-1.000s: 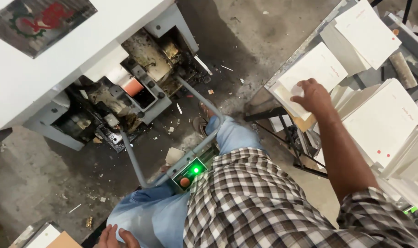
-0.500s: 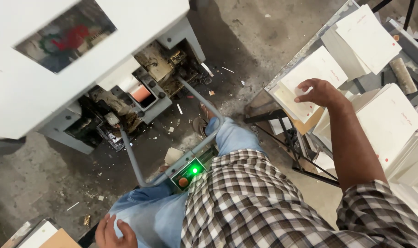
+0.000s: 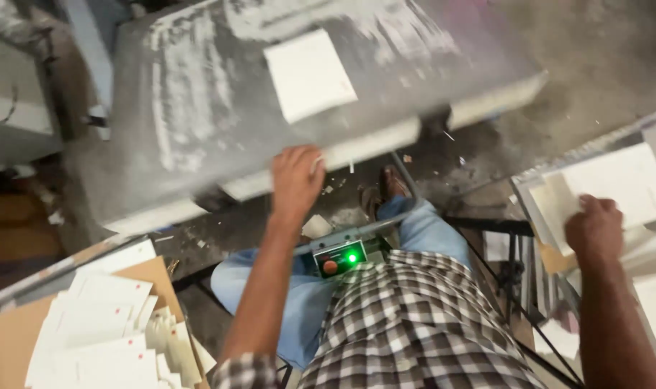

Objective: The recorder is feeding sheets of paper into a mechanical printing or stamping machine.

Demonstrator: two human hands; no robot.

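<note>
Reaching forward with the left hand (image 3: 297, 176) to the near edge of the grey machine bed (image 3: 198, 122), fingers curled over that edge and seemingly gripping a pale strip there, though blur is making the exact grip hard to tell; resting the right hand (image 3: 594, 227) on the white card sheet (image 3: 623, 184) lying atop the stack in the tray at the right, fingers bent and pressing down on the sheet's left part; leaving one white square card (image 3: 310, 72) lying flat on the far part of the bed, well apart from both hands; sitting with the small control box (image 3: 340, 257) between the knees, its green lamp glowing beside a red button; keeping the loose pile of white cards (image 3: 104, 324) on the brown board at the near left untouched.

Judging the work in hand as feeding cards to the machine: sliding only the top sheet off the right stack, keeping fingertips flat so that a second sheet is not dragging along; holding the left fingers clear of the underside of the bed; squaring the sheet against the bed edge before letting go.
</note>
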